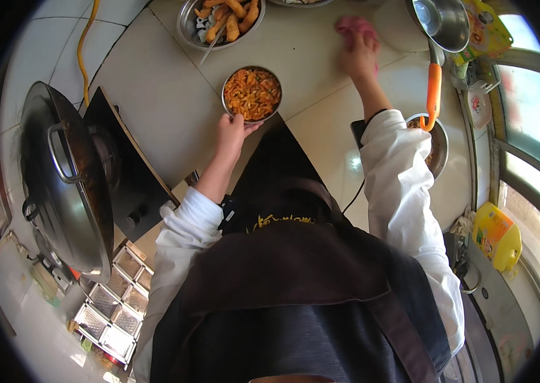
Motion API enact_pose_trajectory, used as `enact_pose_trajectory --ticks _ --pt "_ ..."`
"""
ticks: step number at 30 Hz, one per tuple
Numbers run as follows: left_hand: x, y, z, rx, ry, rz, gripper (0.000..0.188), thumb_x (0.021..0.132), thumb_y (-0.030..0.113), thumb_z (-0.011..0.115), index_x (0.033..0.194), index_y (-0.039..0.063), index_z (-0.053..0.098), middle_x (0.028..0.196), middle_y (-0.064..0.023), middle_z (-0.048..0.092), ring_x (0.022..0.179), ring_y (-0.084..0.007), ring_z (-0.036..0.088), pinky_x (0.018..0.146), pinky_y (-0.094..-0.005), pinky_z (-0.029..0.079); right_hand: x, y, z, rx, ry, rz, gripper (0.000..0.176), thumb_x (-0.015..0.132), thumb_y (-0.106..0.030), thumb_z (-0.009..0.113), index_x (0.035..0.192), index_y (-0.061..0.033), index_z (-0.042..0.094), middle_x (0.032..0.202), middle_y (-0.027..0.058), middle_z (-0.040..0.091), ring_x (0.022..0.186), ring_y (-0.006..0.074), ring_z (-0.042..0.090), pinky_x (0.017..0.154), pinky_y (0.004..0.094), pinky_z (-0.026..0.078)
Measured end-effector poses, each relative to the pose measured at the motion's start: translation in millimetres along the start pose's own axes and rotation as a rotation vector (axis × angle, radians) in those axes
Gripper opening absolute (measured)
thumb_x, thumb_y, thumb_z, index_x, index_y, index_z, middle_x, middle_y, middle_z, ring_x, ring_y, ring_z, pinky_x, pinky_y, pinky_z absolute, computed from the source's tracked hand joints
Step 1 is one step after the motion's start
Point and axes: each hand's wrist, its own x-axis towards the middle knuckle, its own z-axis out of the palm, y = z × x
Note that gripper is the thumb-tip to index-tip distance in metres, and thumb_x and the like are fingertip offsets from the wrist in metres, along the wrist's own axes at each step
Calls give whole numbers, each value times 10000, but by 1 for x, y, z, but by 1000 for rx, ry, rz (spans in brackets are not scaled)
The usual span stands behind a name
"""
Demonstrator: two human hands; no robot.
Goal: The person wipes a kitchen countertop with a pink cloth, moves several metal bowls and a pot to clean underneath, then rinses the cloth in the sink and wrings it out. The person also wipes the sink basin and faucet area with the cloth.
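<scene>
My left hand (235,131) grips the near rim of a round metal bowl (251,94) filled with chopped food in an orange-red sauce. Whether the bowl rests on the counter or is lifted cannot be told. Farther off to the right, my right hand (360,55) is pressed over a pink cloth (352,26) on the tiled counter (308,62); hand and cloth look slightly blurred. Beyond the left hand stands a larger metal bowl (260,19) with fried dough sticks (231,26) and a utensil leaning out of it.
On the left, a large wok (66,191) stands tilted beside a black cooktop (131,210). An orange-handled ladle (434,91) hangs over another metal bowl (439,153) at right. A yellow jug (497,237) sits by the window. A yellow hose (81,52) runs down the wall.
</scene>
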Motion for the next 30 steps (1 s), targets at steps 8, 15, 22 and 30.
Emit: enact_pose_trajectory --ticks 8,15,22,30 --pt "-10 6 -45 -62 115 67 324 912 124 357 1095 -141 398 1027 -231 561 900 -314 617 772 -321 524 -81 -125 -10 603 -508 -527 334 642 17 571 956 -97 593 985 128 531 1011 307 481 905 429 377" --pt "10 14 -69 -146 212 80 319 925 131 332 1109 -125 383 1056 -234 551 909 -313 618 781 -332 525 -103 -113 -61 984 -825 -200 278 655 92 539 852 -79 634 855 93 537 823 264 526 756 336 437" --pt "-2 8 -46 -131 219 -111 434 943 295 384 1159 -80 365 1010 -209 548 852 -276 618 736 -358 520 -3 -35 -34 459 -186 111 289 754 -106 588 1043 -94 597 1086 148 533 1091 322 460 888 411 394" --pt "-5 5 -8 111 -99 -110 308 909 263 486 1073 5 453 930 -138 571 775 -201 600 685 -314 503 0 -109 37 9 -169 -134 432 720 -400 645 1034 -107 600 1199 126 499 1149 348 399 950 440 332"
